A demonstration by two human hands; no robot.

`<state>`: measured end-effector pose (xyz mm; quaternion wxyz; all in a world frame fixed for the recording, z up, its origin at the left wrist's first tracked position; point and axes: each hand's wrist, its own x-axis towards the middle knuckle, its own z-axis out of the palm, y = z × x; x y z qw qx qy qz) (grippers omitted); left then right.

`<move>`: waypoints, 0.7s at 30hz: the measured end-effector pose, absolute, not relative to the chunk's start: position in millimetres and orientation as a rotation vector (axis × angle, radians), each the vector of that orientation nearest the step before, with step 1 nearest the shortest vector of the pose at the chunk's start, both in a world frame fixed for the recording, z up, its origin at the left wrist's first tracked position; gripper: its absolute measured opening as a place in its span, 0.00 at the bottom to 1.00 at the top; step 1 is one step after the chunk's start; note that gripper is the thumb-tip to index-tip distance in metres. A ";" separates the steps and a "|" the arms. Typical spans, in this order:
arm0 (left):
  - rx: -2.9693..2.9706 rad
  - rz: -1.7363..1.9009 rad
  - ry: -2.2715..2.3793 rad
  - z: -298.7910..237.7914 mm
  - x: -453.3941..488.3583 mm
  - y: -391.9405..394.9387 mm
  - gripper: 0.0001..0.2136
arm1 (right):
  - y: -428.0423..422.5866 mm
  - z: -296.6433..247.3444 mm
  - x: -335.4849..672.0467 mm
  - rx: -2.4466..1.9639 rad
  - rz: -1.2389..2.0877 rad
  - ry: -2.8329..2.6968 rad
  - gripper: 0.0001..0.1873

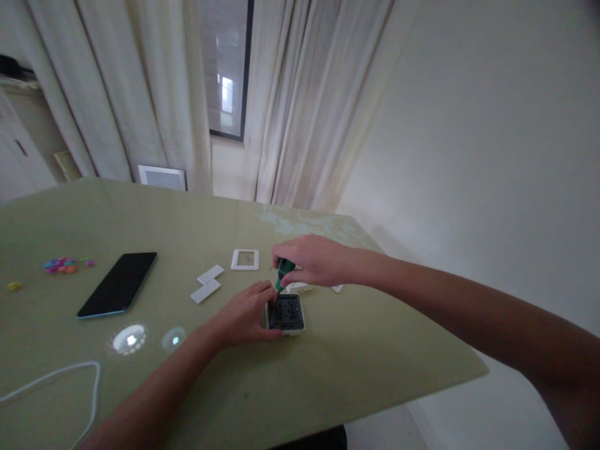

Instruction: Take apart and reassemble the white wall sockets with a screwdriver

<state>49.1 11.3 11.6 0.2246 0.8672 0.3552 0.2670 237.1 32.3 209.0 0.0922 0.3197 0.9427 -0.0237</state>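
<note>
My right hand [312, 259] is wrapped round the green handle of a screwdriver [284, 270], held upright with its tip down at the left part of a square wall switch [291, 312]. This switch has a black inner face and a white rim, and lies on the table. My left hand [250, 312] grips it from the left side, thumb along the near edge and fingers close to the screwdriver's tip. Just behind, partly hidden by my right hand, is a white piece [299, 288]. A white square frame [245, 260] with a small screw-like piece inside it lies farther back.
Two white rectangular plates [205, 291] lie left of my left hand. Farther left are a black tablet [118, 284], several small coloured pieces [63, 265] and a yellow piece [15, 286]. A white cable [96, 390] curves at the near left. The table's right edge slants near a wall [492, 156].
</note>
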 end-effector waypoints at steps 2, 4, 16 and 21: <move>2.394 0.715 0.970 12.0 49.0 11.5 0.20 | 33.2 208.3 238.8 1.200 0.090 2.708 0.22; 2.395 0.694 0.965 13.0 49.0 11.5 0.20 | 35.1 207.6 241.8 1.210 0.068 2.689 0.23; 2.380 0.664 0.982 15.8 50.3 12.1 0.21 | 30.4 206.1 241.9 0.994 -0.182 2.769 0.16; 2.394 0.665 0.997 15.1 51.3 11.6 0.21 | 37.9 192.2 244.8 1.462 -0.122 2.781 0.18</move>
